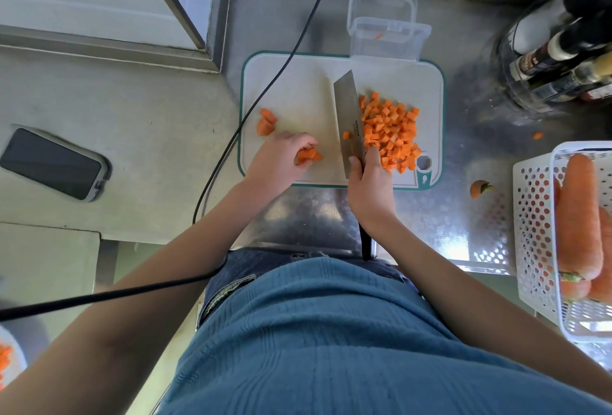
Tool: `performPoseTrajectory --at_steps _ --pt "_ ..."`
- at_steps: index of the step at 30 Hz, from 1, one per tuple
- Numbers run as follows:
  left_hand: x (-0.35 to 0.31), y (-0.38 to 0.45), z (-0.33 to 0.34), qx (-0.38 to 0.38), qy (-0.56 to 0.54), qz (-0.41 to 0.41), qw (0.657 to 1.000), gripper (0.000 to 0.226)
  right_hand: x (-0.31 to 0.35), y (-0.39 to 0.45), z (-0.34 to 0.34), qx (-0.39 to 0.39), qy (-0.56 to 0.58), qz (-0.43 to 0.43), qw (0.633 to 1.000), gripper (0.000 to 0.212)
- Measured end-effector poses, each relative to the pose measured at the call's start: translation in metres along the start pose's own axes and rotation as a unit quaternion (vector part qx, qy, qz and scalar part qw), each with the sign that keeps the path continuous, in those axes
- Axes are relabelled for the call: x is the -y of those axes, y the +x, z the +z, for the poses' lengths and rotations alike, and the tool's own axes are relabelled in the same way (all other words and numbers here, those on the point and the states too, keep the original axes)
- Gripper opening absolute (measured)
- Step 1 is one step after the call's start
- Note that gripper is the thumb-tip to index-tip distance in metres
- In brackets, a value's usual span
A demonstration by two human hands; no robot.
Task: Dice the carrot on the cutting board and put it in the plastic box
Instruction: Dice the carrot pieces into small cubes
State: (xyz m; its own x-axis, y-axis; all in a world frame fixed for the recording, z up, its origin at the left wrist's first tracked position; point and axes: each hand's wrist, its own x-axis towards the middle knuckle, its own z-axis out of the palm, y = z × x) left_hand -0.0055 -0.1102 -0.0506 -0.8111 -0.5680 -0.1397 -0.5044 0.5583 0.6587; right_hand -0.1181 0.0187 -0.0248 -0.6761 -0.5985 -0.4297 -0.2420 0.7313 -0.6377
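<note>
Steel-topped desk (440, 225) is filling the frame, with a dark smartphone (53, 162) lying at far left. On the teal-edged white cutting board (298, 83), the left hand (281, 159) is curling its fingers around some orange carrot chunks (306, 156). The right hand (371, 189) is wrapping its fingers round the steel cleaver (349, 119). A pile of diced carrot (390, 129) is sitting right of the blade. The clear plastic box (387, 36) is standing at the board's top edge, and a white perforated basket (536, 225) is holding whole carrots (579, 215) at far right.

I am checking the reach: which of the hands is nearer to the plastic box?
Right. The right hand holds the knife below the plastic box; the left hand lies farther left.
</note>
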Motion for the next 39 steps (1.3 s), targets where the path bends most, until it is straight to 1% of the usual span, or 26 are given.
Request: performPoseTrajectory --at_steps 4,8,14,19,21,25,26,27,30,33,36,38,39 --pt "0.003 0.001 0.003 -0.008 0.005 -0.015 1.000 0.031 -0.002 -0.001 0.000 0.001 0.000 0.001 1.000 0.009" --pt "0.002 -0.001 0.003 -0.012 -0.003 -0.019 1.000 0.027 0.000 -0.001 0.000 0.008 0.001 0.004 1.000 0.010" --pt "0.000 0.000 -0.001 0.015 -0.007 -0.005 1.000 0.026 0.003 -0.002 0.001 0.007 0.003 -0.004 1.000 0.008" --pt "0.000 0.000 0.004 0.005 0.003 -0.015 1.000 0.025 0.002 -0.001 0.002 0.003 -0.006 -0.003 1.000 0.013" --pt "0.000 -0.003 0.004 -0.011 -0.002 -0.013 1.000 0.027 0.001 -0.001 0.002 0.002 -0.004 -0.002 1.000 0.014" --pt "0.002 -0.010 0.001 -0.098 -0.011 0.011 0.995 0.027 -0.001 0.000 0.002 0.003 0.002 -0.001 1.000 0.010" --pt "0.003 -0.011 0.000 -0.108 -0.013 0.019 0.994 0.028 -0.001 0.000 0.002 0.004 0.002 -0.001 1.000 0.009" --pt "0.003 -0.011 -0.001 -0.104 -0.014 0.032 0.994 0.027 -0.001 0.000 0.002 0.005 0.002 0.000 1.000 0.009" --pt "0.005 -0.011 -0.005 -0.061 -0.013 0.058 0.996 0.022 0.000 -0.001 0.002 0.007 0.005 -0.002 1.000 0.007" --pt "0.005 -0.007 -0.008 -0.031 -0.026 0.062 0.997 0.021 0.001 -0.001 0.002 0.005 0.003 -0.001 1.000 0.009" --pt "0.003 -0.004 -0.010 0.013 -0.042 0.050 0.998 0.025 0.001 0.000 0.002 0.002 -0.002 0.000 1.000 0.010" --pt "0.002 -0.006 -0.011 0.010 -0.057 0.048 0.997 0.028 0.001 -0.001 0.002 0.004 -0.003 -0.003 1.000 0.008" --pt "0.002 -0.007 -0.012 -0.013 -0.059 0.045 0.997 0.029 0.001 -0.001 0.002 0.005 -0.001 -0.004 1.000 0.007"
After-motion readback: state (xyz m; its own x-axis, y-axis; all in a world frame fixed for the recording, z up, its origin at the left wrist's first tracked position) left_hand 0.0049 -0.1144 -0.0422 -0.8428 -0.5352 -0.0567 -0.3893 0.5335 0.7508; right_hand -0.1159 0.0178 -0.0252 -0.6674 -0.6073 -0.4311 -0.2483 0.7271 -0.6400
